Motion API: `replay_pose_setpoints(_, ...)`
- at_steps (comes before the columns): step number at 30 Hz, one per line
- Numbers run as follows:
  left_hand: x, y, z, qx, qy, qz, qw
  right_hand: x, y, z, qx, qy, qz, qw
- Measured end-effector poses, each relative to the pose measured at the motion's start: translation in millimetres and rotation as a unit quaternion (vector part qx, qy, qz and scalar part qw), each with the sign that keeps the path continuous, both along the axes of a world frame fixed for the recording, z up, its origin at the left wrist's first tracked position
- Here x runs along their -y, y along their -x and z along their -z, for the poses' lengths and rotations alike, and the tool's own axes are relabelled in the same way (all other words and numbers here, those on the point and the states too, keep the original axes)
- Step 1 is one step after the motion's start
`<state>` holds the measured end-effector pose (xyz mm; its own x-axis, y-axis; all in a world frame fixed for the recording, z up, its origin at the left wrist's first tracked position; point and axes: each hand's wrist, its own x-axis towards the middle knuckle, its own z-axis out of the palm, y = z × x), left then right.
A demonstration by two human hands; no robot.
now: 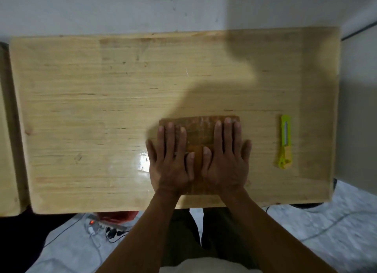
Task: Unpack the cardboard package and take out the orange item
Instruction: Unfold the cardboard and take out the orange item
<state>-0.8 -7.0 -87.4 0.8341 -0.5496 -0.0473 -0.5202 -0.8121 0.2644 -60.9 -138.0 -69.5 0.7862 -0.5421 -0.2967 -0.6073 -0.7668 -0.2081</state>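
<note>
**Both hands flat on the package, knife waiting at three o'clock**

The bench (102,109) carries it all. Near its front edge lies the cardboard package (199,130), flat and sealed by the look of it, long axis running twelve to six. The left hand (171,162) and right hand (226,160) press on it, fingers spread, gripping nothing. At three o'clock, well apart, lies the green knife (284,142), parallel to the package, so the right hand is nearer. No orange item shows yet.
</note>
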Motion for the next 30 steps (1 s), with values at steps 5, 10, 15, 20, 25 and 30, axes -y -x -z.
replay_pose_setpoints(5, -0.9, 2.5, -0.7, 0.003, -0.018, 0.001, 1.0, -1.3, 1.7, -1.6, 0.011, -0.009, -0.001, 1.0)
replay_pose_setpoints(10, -2.7, 3.4, 1.4, 0.024, -0.031, -0.004, 0.999, -3.6, 5.0, 0.4, 0.024, 0.011, 0.006, 1.0)
replay_pose_setpoints(15, 0.8, 9.8, -10.6, -0.008, -0.03, -0.052, 0.998, -4.8, 8.1, -7.7, 0.053, 0.008, 0.023, 0.998)
replay_pose_setpoints(20, 3.5, 17.7, -15.7, -0.094, -0.019, -0.132, 0.987, -15.3, 24.5, -7.2, 0.059, 0.002, 0.12, 0.991)
replay_pose_setpoints(25, 5.7, 22.2, -20.9, -0.072, 0.03, -0.159, 0.984, -16.8, 28.0, -0.5, 0.111, 0.036, 0.121, 0.986)
replay_pose_setpoints(30, 15.9, 6.6, -42.6, -0.208, 0.197, -0.252, 0.924, -14.1, 31.1, -15.8, 0.128, -0.078, 0.171, 0.974)
